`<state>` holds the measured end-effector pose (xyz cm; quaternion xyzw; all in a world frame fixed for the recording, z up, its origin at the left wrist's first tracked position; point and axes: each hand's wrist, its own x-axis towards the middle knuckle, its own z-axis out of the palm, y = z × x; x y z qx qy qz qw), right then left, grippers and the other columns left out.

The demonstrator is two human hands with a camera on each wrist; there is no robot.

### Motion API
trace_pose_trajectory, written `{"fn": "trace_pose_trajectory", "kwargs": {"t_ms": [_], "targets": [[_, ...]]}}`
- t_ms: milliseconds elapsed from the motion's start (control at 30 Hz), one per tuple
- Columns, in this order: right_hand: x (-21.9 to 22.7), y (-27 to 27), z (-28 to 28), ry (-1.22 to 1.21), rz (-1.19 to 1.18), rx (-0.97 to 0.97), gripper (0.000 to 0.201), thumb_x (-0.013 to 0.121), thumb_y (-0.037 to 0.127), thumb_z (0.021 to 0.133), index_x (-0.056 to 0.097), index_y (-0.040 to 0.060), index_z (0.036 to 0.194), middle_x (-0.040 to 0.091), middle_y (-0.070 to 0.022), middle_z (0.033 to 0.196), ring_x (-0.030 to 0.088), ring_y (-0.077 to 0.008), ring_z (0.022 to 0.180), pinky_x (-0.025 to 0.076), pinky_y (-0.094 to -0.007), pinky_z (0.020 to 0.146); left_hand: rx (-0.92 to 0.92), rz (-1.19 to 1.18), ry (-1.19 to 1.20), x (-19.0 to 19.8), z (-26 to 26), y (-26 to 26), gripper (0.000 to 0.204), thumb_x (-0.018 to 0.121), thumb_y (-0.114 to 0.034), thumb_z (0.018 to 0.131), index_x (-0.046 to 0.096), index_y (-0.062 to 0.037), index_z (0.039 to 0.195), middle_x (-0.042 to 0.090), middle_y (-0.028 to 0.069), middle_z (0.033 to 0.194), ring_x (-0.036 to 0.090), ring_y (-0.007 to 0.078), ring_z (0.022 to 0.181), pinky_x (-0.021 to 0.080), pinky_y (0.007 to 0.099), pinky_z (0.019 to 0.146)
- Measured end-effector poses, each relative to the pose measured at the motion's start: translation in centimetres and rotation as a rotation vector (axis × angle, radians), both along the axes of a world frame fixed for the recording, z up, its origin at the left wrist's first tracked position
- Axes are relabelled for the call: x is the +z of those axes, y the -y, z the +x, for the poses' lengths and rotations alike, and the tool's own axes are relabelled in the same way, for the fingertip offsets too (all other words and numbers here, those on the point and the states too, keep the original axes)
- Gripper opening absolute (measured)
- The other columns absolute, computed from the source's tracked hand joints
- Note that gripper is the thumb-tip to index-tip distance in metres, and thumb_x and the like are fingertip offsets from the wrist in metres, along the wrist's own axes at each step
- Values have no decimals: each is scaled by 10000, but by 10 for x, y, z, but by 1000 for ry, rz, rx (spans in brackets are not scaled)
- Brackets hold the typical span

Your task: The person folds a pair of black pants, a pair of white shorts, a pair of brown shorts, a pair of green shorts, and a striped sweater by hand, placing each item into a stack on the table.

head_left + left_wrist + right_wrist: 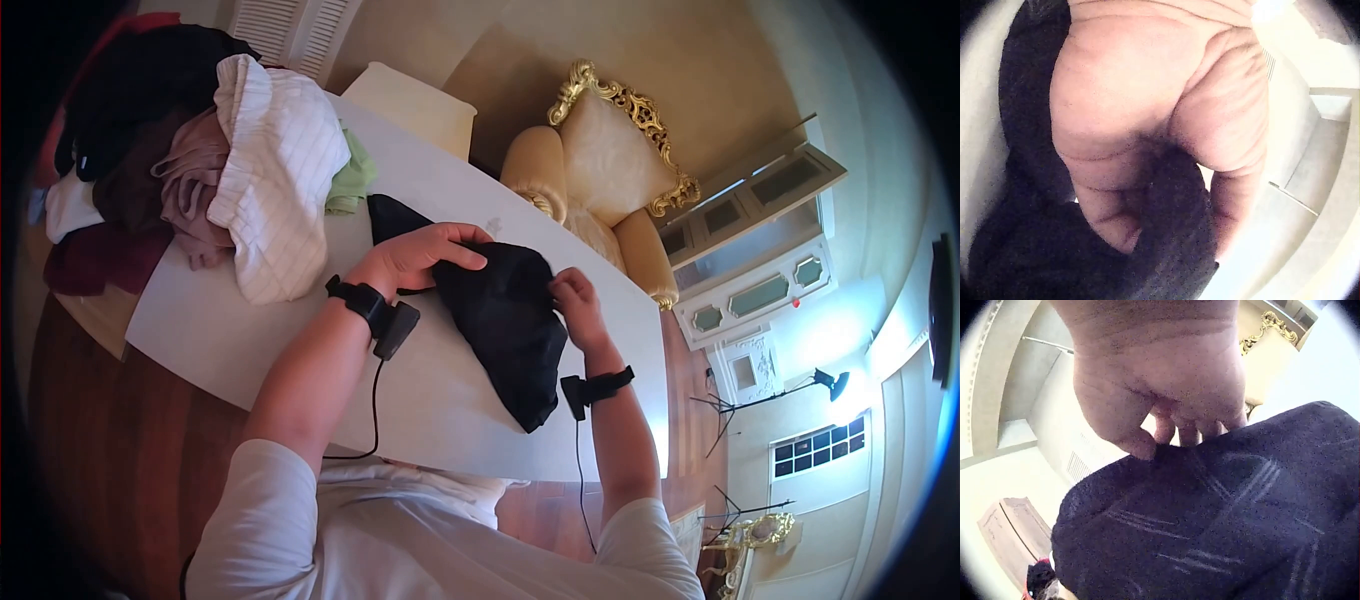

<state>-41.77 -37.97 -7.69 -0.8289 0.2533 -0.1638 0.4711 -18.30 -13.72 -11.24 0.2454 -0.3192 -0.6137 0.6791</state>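
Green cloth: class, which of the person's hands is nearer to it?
Left. The left hand grips the black cloth, just right of the green cloth; the right hand pinches the black cloth's right edge, farther away.

the table (420, 400) stands before the person (420, 540), on the floor (160, 400). on its left end lies the pile (280, 180). right of the pile, the cloth (500, 325) is over the table, between the left hand (425, 255), at its left part, and the right hand (582, 305), at its right edge. behind the table is the chair (620, 155), with the box (410, 105) to its left. the cabinet (757, 298) is right of the chair, the lamp (830, 384) farther right.
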Motion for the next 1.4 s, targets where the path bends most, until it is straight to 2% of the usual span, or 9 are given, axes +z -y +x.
{"fn": "trace_pose_trajectory", "kwargs": {"t_ms": [200, 433, 533, 667, 833, 1067, 1167, 1267, 1400], "targets": [[59, -13, -20, 357, 280, 23, 41, 636, 111, 1034, 597, 101, 1025, 600, 20, 913, 579, -58, 780, 500, -235, 670, 389, -81, -128, -12, 22, 6, 412, 704, 24, 890, 639, -60, 1288, 699, 81, 1183, 689, 214, 1092, 555, 355, 975], [91, -50, -33, -301, -561, 213, 484, 789, 170, 956, 623, 11, 1382, 740, -58, 1101, 684, -144, 1041, 547, -292, 956, 415, -26, -132, -11, 29, 4, 300, 718, -43, 955, 674, -81, 1248, 708, 32, 1128, 682, 165, 1067, 537, 314, 958], [76, -30, -34, -432, -337, 252, 452, 802, 187, 941, 667, 44, 1347, 745, -67, 1110, 685, -153, 1020, 546, -296, 934, 340, -59, -115, -10, 26, 4, 265, 698, -73, 989, 681, -83, 1253, 708, 32, 1147, 681, 162, 1077, 532, 307, 970], [83, -44, -24, -560, -558, 333, 496, 831, 265, 908, 690, 22, 1317, 758, -74, 1106, 695, -159, 981, 545, -300, 874, 256, -95, -76, -5, 19, 0, 279, 665, -96, 1018, 658, -80, 1297, 704, 41, 1176, 683, 170, 1108, 542, 324, 1002], [46, -76, 7, -209, -453, 342, 500, 829, 282, 911, 693, 7, 1306, 761, -85, 1091, 684, -155, 998, 547, -324, 885, 89, -127, -24, -5, 15, 0, 323, 650, -130, 1037, 618, -67, 1352, 701, 57, 1224, 679, 188, 1154, 543, 350, 1044], [45, -79, 19, -393, -139, 344, 459, 732, 327, 1006, 689, -26, 1297, 742, -87, 1199, 655, -161, 1103, 515, -325, 991, 340, -23, -81, -17, 25, 8, 298, 666, -194, 1031, 623, -63, 1296, 723, 94, 1216, 691, 192, 1112, 541, 346, 1013], [61, -57, 0, -207, 218, 273, 408, 702, 320, 1034, 711, -11, 1272, 745, -34, 1145, 635, -118, 1064, 510, -303, 974, 552, 133, -107, -30, 34, 17, 270, 699, -273, 1008, 642, -77, 1185, 743, 83, 1158, 698, 179, 1054, 544, 328, 953], [140, -30, -45, -342, 115, -156, 405, 719, 306, 1014, 713, 14, 1295, 749, -64, 1189, 686, -167, 1067, 536, -311, 988, 559, 123, -161, -28, 40, 11, 273, 673, -297, 1026, 639, -109, 1220, 741, 91, 1200, 690, 201, 1113, 525, 342, 996], [250, 127, -198, -238, 57, -412, 395, 690, 245, 999, 692, -19, 1293, 763, -120, 1152, 735, -234, 1038, 589, -371, 947, 594, 130, -189, -30, 43, 10, 283, 677, -295, 1017, 634, -94, 1210, 732, 100, 1219, 688, 208, 1116, 526, 342, 993]]}}
